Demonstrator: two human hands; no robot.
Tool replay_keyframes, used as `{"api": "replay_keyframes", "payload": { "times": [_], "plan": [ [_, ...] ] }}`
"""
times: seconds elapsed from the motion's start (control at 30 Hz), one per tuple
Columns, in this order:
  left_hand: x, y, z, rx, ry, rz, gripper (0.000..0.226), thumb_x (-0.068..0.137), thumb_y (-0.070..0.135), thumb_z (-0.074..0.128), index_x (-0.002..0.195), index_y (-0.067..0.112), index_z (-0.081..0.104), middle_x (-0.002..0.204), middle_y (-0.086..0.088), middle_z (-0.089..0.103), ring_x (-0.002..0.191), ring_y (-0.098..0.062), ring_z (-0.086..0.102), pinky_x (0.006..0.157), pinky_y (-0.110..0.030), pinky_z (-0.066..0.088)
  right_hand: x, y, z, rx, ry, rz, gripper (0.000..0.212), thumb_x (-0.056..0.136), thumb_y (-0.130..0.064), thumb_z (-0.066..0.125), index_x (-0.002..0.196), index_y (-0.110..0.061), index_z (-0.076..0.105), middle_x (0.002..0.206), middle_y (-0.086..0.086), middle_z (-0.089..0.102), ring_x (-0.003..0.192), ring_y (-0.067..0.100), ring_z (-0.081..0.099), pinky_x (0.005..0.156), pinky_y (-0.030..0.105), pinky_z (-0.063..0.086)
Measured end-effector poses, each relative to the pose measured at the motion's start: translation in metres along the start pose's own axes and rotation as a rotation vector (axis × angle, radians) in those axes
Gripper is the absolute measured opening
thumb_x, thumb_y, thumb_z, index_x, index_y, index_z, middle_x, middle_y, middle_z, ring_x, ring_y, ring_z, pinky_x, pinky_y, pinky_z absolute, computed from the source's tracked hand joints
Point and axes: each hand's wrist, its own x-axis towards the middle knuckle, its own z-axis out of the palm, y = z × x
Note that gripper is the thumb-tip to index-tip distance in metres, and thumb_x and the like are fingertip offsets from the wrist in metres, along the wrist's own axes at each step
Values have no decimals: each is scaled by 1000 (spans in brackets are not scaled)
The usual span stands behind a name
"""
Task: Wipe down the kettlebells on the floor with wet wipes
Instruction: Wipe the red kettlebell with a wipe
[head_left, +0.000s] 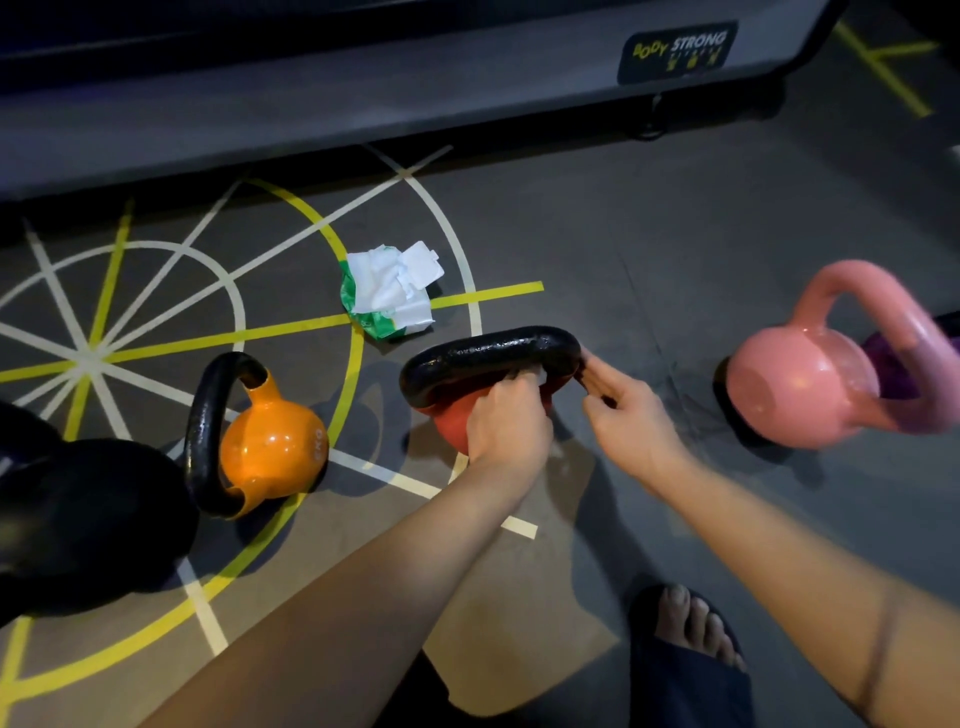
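In the centre of the frame, the left hand (509, 423) is curling its fingers round a white wet wipe (537, 375), pressing it under the black handle (493, 353) of the red kettlebell (451, 422). The right hand (631, 415) is touching the handle's right end; I cannot tell whether it is gripping.

Both arms fwd, hands close: L hand (506, 423) curled on wipe (537, 375), R hand (631, 418) fingers near-straight.
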Motion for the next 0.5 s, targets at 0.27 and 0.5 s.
{"api": "replay_keyframes", "payload": {
  "times": [0.27,0.5],
  "plan": [
    [-14,-7,15,-527,167,46,19,99,37,56,87,22,58,76,-5,70,73,-31,68,68,-41,54,-4,-1,3,-27,15,15,76,85,-14,48,142,-63,40,137,-20,63,120,7,63,112,35,45],
    [-6,-16,18,-387,299,94,18,100,14,56,95,14,73,89,-7,75,86,-29,71,76,-40,54,-2,2,5,-11,36,23,77,89,-6,47,140,-63,44,138,-20,61,111,1,64,98,18,45]
  ]
}}
